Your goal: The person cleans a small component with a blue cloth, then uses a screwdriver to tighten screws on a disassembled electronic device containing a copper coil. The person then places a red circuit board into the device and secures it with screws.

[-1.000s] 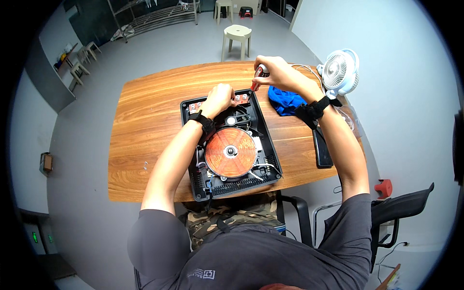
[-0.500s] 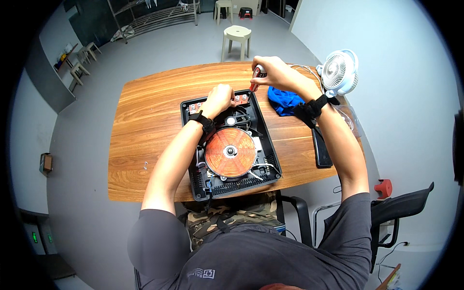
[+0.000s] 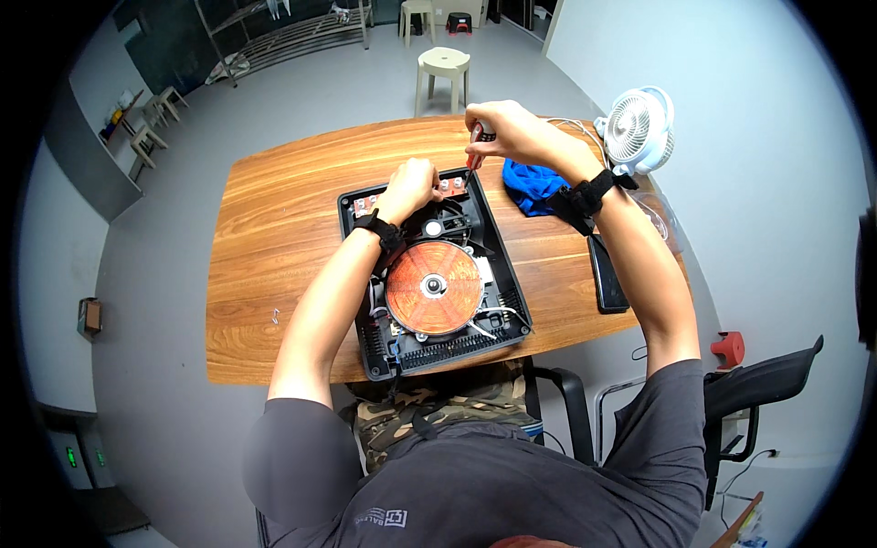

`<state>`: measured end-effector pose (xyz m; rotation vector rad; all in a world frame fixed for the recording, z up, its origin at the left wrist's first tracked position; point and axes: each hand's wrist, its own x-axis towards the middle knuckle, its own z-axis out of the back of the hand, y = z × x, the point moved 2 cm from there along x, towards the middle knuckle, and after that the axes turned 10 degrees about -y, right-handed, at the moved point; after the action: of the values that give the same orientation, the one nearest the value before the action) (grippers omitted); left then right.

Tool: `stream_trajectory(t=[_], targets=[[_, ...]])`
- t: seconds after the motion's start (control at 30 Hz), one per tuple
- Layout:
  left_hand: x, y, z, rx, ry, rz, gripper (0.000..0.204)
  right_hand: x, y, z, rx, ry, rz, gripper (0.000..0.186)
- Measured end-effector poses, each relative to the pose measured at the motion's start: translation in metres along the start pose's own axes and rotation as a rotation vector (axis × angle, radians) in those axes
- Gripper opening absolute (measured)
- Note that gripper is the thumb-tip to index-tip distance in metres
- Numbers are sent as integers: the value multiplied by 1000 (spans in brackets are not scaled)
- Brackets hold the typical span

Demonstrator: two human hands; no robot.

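An opened induction cooker, its black housing [image 3: 501, 260] facing up, lies on the wooden table in front of me. A round copper coil [image 3: 411, 303] fills its near half. Along the far edge runs a reddish circuit board strip [image 3: 451, 187] with pale round buttons. My right hand [image 3: 512, 131] grips a screwdriver [image 3: 475, 153] with a red and dark handle, held nearly upright, its tip down at the board's right end. Over the middle of the board my left hand [image 3: 410, 186] has its fingers closed and pressed down; what lies under them is hidden.
Right of the housing are a blue cloth [image 3: 532, 188], a black phone [image 3: 607, 276] and a white fan [image 3: 634, 131] with its cable. Small pale pieces [image 3: 275, 316] lie on the table's left. A stool [image 3: 444, 68] stands beyond the table, a black chair [image 3: 763, 382] at right.
The whole view has shifted slightly. Both hands remain at the far edge of the cooker, and the screwdriver stays at the board's right end with only a slight movement of the right hand.
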<state>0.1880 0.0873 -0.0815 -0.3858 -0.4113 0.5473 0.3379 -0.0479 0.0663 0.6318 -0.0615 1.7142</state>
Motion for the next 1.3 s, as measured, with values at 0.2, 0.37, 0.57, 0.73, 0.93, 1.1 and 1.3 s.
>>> stream_trajectory(t=[0.2, 0.37, 0.57, 0.73, 0.93, 1.1, 1.3], targets=[[-2, -7, 3, 21, 8, 12, 28, -1, -2, -2, -9, 12, -29, 32], [0, -5, 4, 28, 33, 14, 29, 0, -2, -5, 16, 30, -44, 33], [-2, -8, 6, 32, 31, 50, 29, -1, -7, -8, -10, -16, 8, 33], [-4, -16, 12, 10, 70, 77, 29, 0, 2, -9, 9, 36, -43, 35], [-3, -11, 8, 11, 35, 29, 28, 5, 3, -2, -116, 140, -132, 31], [-2, -7, 4, 27, 12, 12, 29, 10, -3, 3, -132, 221, -175, 28], [0, -6, 5, 40, 37, 34, 30, 11, 12, 12, -242, 254, -363, 37]])
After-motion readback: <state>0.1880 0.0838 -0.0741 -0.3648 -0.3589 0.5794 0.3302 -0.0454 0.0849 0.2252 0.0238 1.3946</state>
